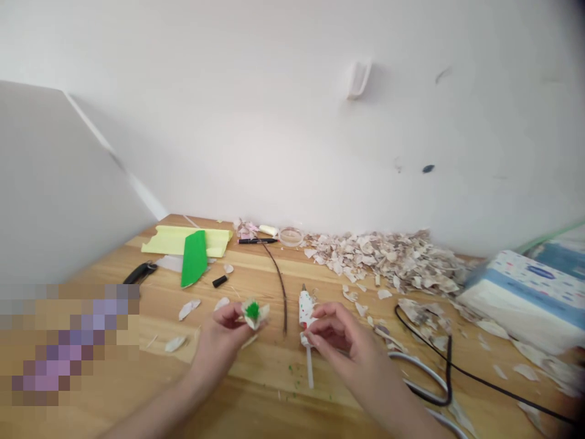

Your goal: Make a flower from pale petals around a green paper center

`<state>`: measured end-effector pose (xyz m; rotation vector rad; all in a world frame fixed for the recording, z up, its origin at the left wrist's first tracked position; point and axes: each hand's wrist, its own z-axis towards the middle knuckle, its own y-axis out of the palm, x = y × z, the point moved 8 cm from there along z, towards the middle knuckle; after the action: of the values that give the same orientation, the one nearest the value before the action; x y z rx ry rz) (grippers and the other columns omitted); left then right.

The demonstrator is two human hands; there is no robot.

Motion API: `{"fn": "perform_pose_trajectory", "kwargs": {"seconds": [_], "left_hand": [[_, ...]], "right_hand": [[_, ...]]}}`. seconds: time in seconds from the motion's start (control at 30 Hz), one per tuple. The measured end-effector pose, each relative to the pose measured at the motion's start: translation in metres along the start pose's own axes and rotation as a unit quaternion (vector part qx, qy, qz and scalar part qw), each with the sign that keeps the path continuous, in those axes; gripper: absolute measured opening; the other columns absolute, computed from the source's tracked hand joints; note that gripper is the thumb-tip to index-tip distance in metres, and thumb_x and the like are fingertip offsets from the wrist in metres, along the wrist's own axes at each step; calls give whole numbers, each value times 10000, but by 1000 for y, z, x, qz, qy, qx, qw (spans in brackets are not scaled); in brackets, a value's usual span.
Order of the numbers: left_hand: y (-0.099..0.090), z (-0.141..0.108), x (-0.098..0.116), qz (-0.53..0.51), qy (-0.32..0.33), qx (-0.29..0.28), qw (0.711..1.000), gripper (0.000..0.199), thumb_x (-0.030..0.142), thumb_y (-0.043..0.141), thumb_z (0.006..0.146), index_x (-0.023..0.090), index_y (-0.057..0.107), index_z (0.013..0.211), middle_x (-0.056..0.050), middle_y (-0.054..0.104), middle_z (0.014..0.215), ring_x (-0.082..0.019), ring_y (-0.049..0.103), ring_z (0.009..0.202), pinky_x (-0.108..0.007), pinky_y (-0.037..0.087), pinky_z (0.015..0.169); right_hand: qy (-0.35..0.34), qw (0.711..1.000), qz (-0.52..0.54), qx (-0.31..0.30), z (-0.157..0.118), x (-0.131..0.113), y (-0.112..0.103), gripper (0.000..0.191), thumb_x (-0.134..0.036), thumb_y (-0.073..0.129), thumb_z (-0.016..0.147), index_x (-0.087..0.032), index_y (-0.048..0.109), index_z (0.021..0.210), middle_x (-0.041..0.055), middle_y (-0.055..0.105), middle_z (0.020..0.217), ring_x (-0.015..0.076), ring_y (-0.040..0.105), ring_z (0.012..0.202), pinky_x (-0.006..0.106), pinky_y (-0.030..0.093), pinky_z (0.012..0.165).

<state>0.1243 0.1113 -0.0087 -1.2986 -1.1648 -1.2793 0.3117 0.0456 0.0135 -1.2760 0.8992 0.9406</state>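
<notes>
Pinched in my left hand (223, 338) is a small handmade flower (252, 312), with a fringed green centre and pale, papery petals around it. My right hand (345, 341) is closed, with its thumb and fingertips together. These fingertips overlap the view of a white, dotted glue gun (305, 308), so I cannot tell whether they grip it or a small pale piece. A clear glue stick (309, 369) sticks out of the gun's rear towards me. Between my hands, farther back, lies a thin dark stem (280, 280).
A large heap of dried pale petals (384, 259) lies along the wall. At left are green paper (194, 259), yellow paper (155, 239) and a black cap (220, 281). A tissue pack (525, 299) and a black cable (493, 378) lie at right.
</notes>
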Motion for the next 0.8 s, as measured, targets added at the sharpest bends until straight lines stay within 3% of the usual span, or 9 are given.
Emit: {"fn": "perform_pose_trajectory", "kwargs": {"seconds": [0.17, 0.27, 0.6, 0.8], "left_hand": [[-43, 9, 12, 7, -17, 80, 997, 176, 292, 756, 550, 164, 676, 641, -31, 707, 665, -205, 653, 653, -285, 497, 593], [-61, 11, 11, 13, -22, 103, 994, 179, 284, 761, 530, 162, 668, 622, -17, 698, 630, -183, 635, 597, -257, 478, 548], [-97, 16, -8, 39, -30, 145, 988, 190, 314, 749, 555, 158, 640, 563, 36, 606, 476, -114, 529, 449, -191, 376, 433], [-118, 20, -10, 38, 2, 175, 984, 174, 338, 718, 604, 181, 645, 622, 30, 645, 566, -134, 566, 534, -196, 400, 487]], "right_hand": [[30, 999, -1, -37, 0, 12, 14, 125, -262, 492, 815, -221, 441, 922, 24, 632, 844, 168, 627, 821, 322, 485, 776], [32, 996, -56, -57, 3, 13, 26, 103, -235, 464, 805, -213, 452, 906, 27, 628, 828, 169, 625, 794, 313, 487, 743], [20, 967, -231, -104, 32, -17, 76, 134, -109, 493, 754, -198, 554, 674, -3, 618, 644, 160, 574, 636, 263, 406, 598], [9, 950, -296, -102, 57, -19, 96, 205, -155, 446, 826, -196, 594, 691, -12, 613, 598, 150, 561, 591, 247, 388, 564]]}}
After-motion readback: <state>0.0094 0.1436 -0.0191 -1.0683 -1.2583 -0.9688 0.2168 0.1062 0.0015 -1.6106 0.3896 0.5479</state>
